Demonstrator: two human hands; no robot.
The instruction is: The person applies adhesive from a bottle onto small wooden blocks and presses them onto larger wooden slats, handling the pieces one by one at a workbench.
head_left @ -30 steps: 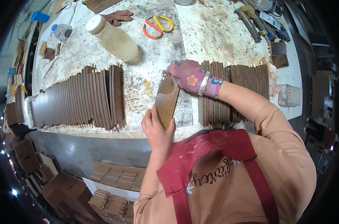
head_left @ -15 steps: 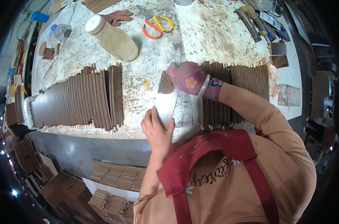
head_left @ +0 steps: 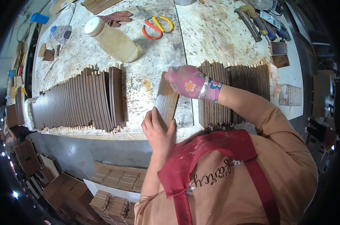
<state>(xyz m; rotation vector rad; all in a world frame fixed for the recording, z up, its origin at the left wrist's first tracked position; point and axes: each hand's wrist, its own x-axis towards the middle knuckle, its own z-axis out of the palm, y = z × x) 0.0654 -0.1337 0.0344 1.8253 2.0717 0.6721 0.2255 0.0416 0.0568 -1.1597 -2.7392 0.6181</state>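
Observation:
A narrow dark-brown wooden board (head_left: 167, 107) lies slantwise on the worktable in front of me. My left hand (head_left: 157, 131) is bare and grips its near end, fingers along the left edge and thumb at the right. Over the far end, my right hand (head_left: 187, 81) wears a pink flowered glove. Its fingers are curled down and mostly hidden; whether they hold something is unclear. A lighter brown patch (head_left: 165, 88) shows beside the glove; I cannot tell if it is a pad or the board's surface. Rows of similar boards with dowel pegs stand on the left (head_left: 76, 99) and right (head_left: 248, 93).
Beyond the board stand a capped bottle of cloudy liquid (head_left: 115, 45), scissors with orange and yellow handles (head_left: 157, 28) and a dark glove (head_left: 117, 17). A nail gun (head_left: 252, 22) lies at the far right. Stacked brown pieces (head_left: 117, 176) sit below the table's near edge.
My gloved right hand has shifted slightly down and left over the board's far end. The bright glare on the board has gone, showing brown grain. My left hand has stayed put.

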